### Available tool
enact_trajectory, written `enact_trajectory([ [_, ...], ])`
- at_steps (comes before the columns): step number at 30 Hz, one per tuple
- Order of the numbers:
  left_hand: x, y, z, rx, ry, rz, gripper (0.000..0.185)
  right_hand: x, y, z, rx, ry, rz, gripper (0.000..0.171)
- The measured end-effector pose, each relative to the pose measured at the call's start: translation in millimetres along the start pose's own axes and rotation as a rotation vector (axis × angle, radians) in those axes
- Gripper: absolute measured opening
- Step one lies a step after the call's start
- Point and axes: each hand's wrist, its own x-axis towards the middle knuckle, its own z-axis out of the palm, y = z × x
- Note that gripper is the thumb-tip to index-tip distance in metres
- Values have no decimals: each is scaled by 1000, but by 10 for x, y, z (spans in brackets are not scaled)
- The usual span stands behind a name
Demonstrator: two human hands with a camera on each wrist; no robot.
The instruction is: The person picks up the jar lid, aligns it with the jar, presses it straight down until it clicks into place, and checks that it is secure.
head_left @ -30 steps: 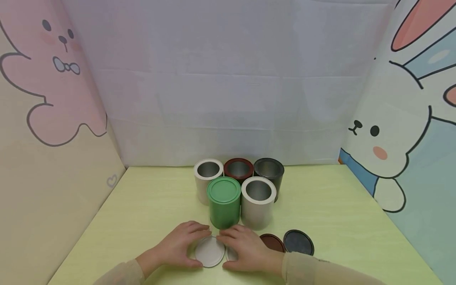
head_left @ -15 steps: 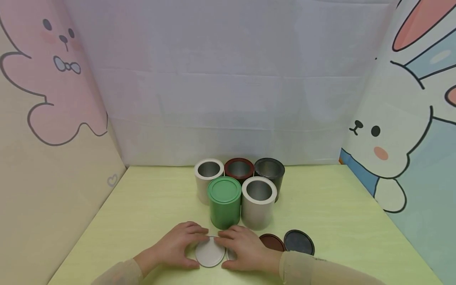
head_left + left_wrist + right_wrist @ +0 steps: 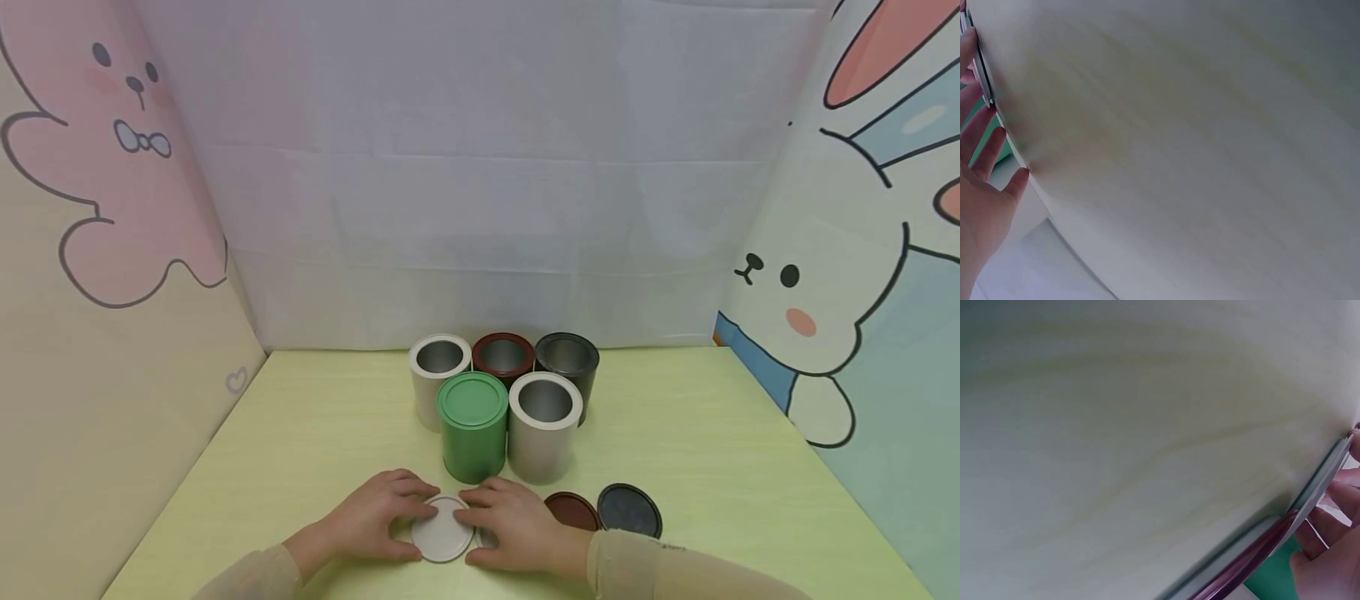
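Change in last sec: small. Both hands in abt the same spot. L hand (image 3: 372, 518) & R hand (image 3: 522, 527) now have their fore fingertips a bit further in over the far side of the wht lid (image 3: 441, 533); lid's far edge reads slightly farther out, near edge ~same. Could be a slight tilt, can't confirm.

Grip: both hands spread, fingers loosely bent, not closed round anything. L at lid's left, R at its right, thumbs by the near edge. Pinch pressure: can't tell; wrist cams catch it edge-on only.

Wht lid: near side, center, between the hands. 2nd wht lid (image 3: 488, 537) just right, mostly under R hand. Brn lid (image 3: 573, 510) & blk lid (image 3: 630, 510) farther right.

Meaning, my read: hands are working the lid's position, no pickup yet. Grn can (image 3: 475, 450) has its lid on; other 4 cans open: near wht can (image 3: 540, 454), far wht can (image 3: 426, 396), red can (image 3: 503, 357), blk can (image 3: 567, 354).
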Motion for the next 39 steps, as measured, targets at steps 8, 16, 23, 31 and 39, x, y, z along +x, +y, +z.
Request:
enact_trajectory([
  [8,11,-5,1,-25,3,22,47,-7,0,9,30,2,-8,48],
  [16,21,15,-9,-70,24,6,47,-30,-22,-27,123,20,48,48],
  [23,34,19,-10,-85,70,36,46,-54,1,-19,129,76,41,47],
  [31,83,56,-17,-103,88,34,45,-89,6,-93,165,85,52,46],
  [39,152,95,-52,-98,122,22,47,-132,17,-158,217,108,95,44],
])
